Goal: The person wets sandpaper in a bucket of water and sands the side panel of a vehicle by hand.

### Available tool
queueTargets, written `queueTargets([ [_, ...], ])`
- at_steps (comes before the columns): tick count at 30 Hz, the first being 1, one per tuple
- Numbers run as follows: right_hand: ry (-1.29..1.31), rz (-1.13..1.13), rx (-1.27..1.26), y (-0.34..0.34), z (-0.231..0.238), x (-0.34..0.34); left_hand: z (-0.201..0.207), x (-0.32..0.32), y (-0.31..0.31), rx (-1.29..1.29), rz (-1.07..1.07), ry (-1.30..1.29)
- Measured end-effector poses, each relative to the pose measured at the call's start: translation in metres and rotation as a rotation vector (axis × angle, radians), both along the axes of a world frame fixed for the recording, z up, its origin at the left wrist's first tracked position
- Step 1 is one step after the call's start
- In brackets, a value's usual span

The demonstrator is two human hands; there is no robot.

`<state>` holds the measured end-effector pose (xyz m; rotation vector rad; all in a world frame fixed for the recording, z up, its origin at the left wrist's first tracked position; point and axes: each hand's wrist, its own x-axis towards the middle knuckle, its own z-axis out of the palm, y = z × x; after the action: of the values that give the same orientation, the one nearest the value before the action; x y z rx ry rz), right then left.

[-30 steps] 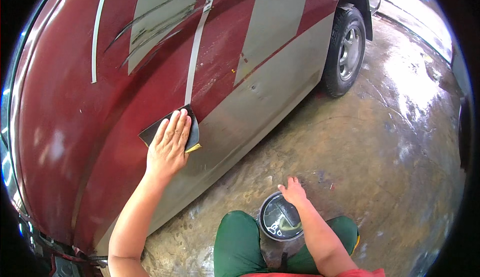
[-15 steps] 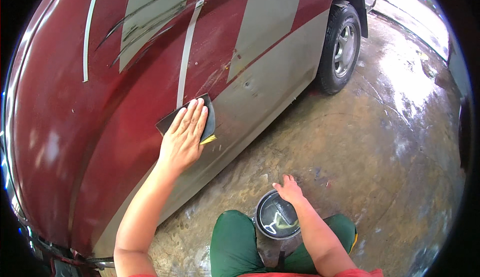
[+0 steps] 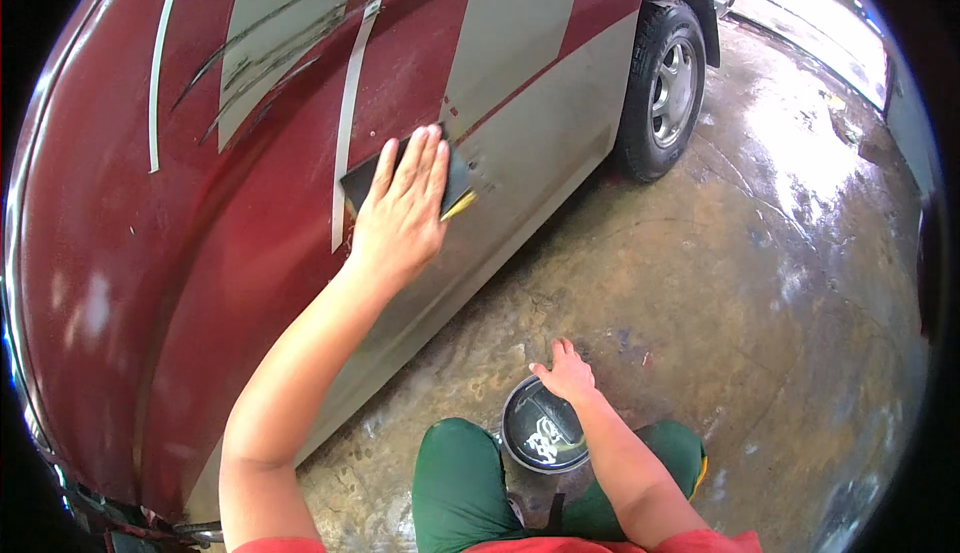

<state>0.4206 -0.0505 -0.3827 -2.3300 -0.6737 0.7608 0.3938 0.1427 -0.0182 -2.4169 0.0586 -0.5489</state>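
My left hand (image 3: 402,215) lies flat on the side of a maroon and grey car (image 3: 262,253). Under its fingers it holds a dark sheet of sandpaper (image 3: 458,175) against the panel. A yellow edge (image 3: 460,205) sticks out below the sheet; what it belongs to is mostly hidden. Between my knees stands a round dark bucket (image 3: 506,437) with liquid and pale reflections inside. My right hand (image 3: 568,377) is at the bucket's far rim with its fingers apart, holding nothing visible. Whether it rests on the rim I cannot tell.
Dark scratches (image 3: 275,48) run across the car's upper panel, near pale stripes (image 3: 357,83). A wheel (image 3: 672,88) stands farther along the car. The concrete floor (image 3: 760,283) is stained and looks wet. My green-trousered legs (image 3: 462,483) flank the bucket.
My left hand has slid the sandpaper up and to the right along the panel. My right hand has stayed by the bucket rim. The view has shifted slightly.
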Motion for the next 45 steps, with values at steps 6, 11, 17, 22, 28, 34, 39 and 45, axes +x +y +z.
queueTargets([
  [6,-0.016,-0.007,-0.006,-0.002,-0.01,0.006,-0.014,0.0,0.004,0.012,0.081,0.017],
  [11,-0.015,0.022,0.021,0.004,-0.009,-0.002,-0.018,0.02,0.003,0.026,0.021,-0.091],
  [17,-0.013,0.002,-0.018,-0.001,-0.007,-0.002,-0.045,0.001,-0.007,-0.048,0.131,-0.128],
  [22,0.013,-0.002,-0.013,0.0,-0.002,0.0,-0.013,0.033,-0.012,-0.034,0.156,-0.237],
  [28,-0.003,0.008,0.049,-0.004,-0.003,0.0,-0.028,0.028,-0.008,-0.051,0.15,-0.186],
  [34,0.103,-0.184,0.329,-0.013,-0.04,0.013,-0.132,-0.026,-0.047,-0.76,0.048,0.286],
  [39,0.034,-0.278,0.521,0.002,-0.034,0.006,-0.354,-0.13,-0.092,-1.025,0.313,0.71],
  [45,0.447,0.089,0.134,-0.027,0.009,-0.018,-0.432,-0.135,-0.157,-1.068,0.577,0.707],
])
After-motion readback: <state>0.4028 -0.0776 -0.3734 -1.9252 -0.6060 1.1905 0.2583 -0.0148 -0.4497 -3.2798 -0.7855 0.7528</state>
